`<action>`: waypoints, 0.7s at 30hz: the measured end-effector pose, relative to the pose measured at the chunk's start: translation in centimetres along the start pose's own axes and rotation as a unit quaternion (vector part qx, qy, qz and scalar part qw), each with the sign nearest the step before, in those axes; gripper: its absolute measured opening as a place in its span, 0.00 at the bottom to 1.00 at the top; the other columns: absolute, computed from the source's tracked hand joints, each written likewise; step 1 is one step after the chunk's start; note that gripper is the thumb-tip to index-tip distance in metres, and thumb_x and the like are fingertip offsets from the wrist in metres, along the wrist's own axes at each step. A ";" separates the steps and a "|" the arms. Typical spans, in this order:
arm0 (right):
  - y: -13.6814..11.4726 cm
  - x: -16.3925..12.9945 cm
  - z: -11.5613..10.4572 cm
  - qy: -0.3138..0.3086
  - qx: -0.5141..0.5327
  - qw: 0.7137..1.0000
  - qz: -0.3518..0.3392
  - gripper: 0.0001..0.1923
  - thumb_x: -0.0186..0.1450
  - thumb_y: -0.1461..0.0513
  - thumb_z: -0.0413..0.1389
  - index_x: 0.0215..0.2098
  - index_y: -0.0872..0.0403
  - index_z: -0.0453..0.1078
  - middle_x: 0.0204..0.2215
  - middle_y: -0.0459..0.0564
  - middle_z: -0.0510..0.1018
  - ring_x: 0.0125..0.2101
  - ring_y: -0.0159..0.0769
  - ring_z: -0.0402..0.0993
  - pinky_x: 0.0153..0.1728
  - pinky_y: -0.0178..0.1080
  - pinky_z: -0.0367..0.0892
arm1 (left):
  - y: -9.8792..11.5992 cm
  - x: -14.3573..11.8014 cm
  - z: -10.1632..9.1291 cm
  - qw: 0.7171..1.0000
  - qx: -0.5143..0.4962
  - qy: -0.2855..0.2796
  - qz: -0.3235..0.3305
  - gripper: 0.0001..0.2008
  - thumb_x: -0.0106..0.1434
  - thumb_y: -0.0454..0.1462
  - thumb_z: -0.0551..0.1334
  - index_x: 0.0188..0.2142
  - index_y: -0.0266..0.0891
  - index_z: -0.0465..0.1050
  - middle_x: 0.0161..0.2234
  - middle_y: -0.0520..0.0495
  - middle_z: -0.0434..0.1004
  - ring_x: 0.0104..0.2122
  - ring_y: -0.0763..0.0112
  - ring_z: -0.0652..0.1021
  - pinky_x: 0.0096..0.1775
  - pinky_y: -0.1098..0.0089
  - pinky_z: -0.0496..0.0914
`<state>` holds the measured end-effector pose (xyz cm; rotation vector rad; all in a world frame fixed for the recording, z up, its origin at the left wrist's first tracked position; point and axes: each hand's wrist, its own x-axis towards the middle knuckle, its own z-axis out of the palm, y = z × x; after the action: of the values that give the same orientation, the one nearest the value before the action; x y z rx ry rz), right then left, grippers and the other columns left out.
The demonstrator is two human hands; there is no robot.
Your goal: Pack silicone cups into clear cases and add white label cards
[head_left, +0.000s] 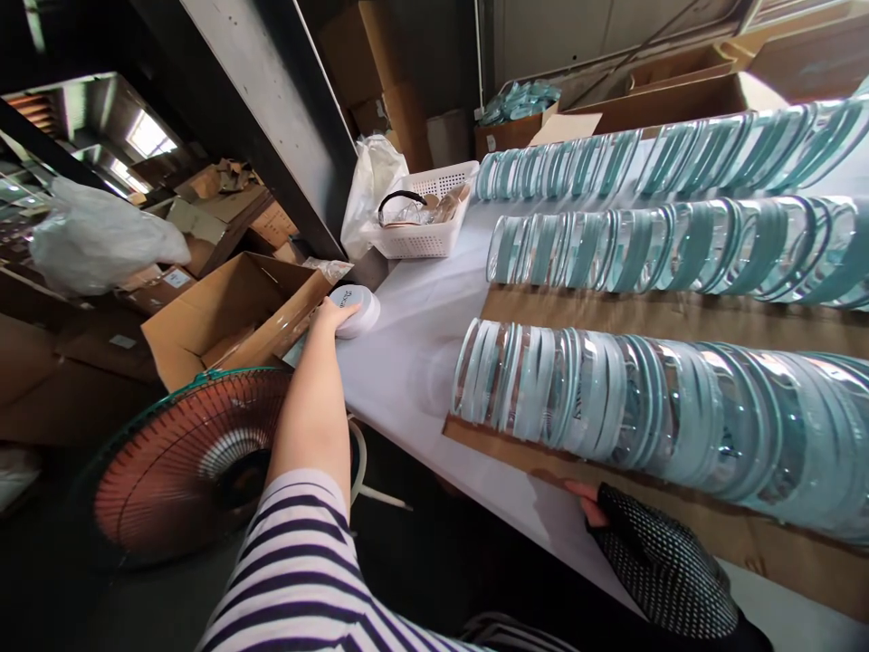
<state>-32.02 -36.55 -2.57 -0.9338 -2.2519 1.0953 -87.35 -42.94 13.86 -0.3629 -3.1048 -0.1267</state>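
The left hand [334,317] has its fingers wrapped around one round white lidded jar [356,311] at the white table's [414,362] left edge. The right hand [589,503], in a black mesh sleeve, rests fingertips on the nearest of two brown cardboard strips [679,312]. Three rows of clear teal-rimmed glass discs [652,412] lie beyond.

My left hand [338,316] reaches out and rests on a white jar [357,311] at the table [414,362] edge. My right hand [589,503], in a mesh glove, presses the cardboard [652,312] beside the nearest row of glass lids [652,407]. Beyond the jar stands a white basket [424,226].
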 end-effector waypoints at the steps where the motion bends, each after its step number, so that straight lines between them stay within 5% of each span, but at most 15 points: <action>1: 0.0 0.0 -0.2 -0.020 -0.002 1.000 0.012 0.20 0.65 0.50 0.45 0.42 0.39 0.78 0.41 0.41 0.83 0.42 0.50 0.81 0.47 0.52 0.74 | 0.0 -0.1 0.0 1.000 0.000 -0.001 0.001 0.52 0.50 0.58 0.67 0.65 0.29 0.54 0.63 0.27 0.62 0.61 0.44 0.67 0.59 0.56 0.63; 7: 0.0 0.3 -1.1 -0.118 -0.017 0.992 0.043 0.23 0.66 0.52 0.45 0.47 0.43 0.79 0.46 0.46 0.80 0.47 0.48 0.78 0.50 0.47 0.74 | 0.8 -1.1 -0.6 0.998 0.028 0.061 0.020 0.53 0.49 0.55 0.69 0.65 0.31 0.53 0.61 0.25 0.63 0.61 0.40 0.67 0.58 0.52 0.63; 13: -0.1 0.0 -0.5 -0.064 -0.019 0.997 0.027 0.23 0.66 0.51 0.44 0.45 0.43 0.80 0.44 0.46 0.82 0.44 0.51 0.79 0.49 0.52 0.75 | 0.8 -1.2 -0.6 0.995 0.015 0.028 0.095 0.46 0.50 0.55 0.69 0.58 0.23 0.62 0.57 0.19 0.68 0.57 0.40 0.71 0.54 0.50 0.63; 17: -0.9 0.3 -0.6 -0.029 -0.013 0.999 -0.014 0.20 0.65 0.50 0.44 0.41 0.35 0.79 0.39 0.37 0.83 0.40 0.51 0.81 0.41 0.48 0.77 | -0.5 -0.2 0.0 0.992 0.000 0.042 0.118 0.53 0.48 0.61 0.67 0.58 0.19 0.58 0.58 0.17 0.65 0.57 0.48 0.71 0.54 0.55 0.63; 21: -1.2 0.5 -0.6 -0.002 -0.007 1.000 -0.025 0.19 0.64 0.50 0.44 0.39 0.36 0.78 0.37 0.36 0.83 0.37 0.51 0.82 0.38 0.48 0.77 | -1.8 0.8 0.5 0.974 -0.015 0.046 0.220 0.44 0.50 0.66 0.61 0.46 0.26 0.68 0.45 0.32 0.78 0.49 0.58 0.77 0.50 0.60 0.66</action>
<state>-32.37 -36.44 -1.19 -0.8756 -2.2769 1.0624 -88.53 -44.48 13.22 -0.9966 -2.8485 -0.1752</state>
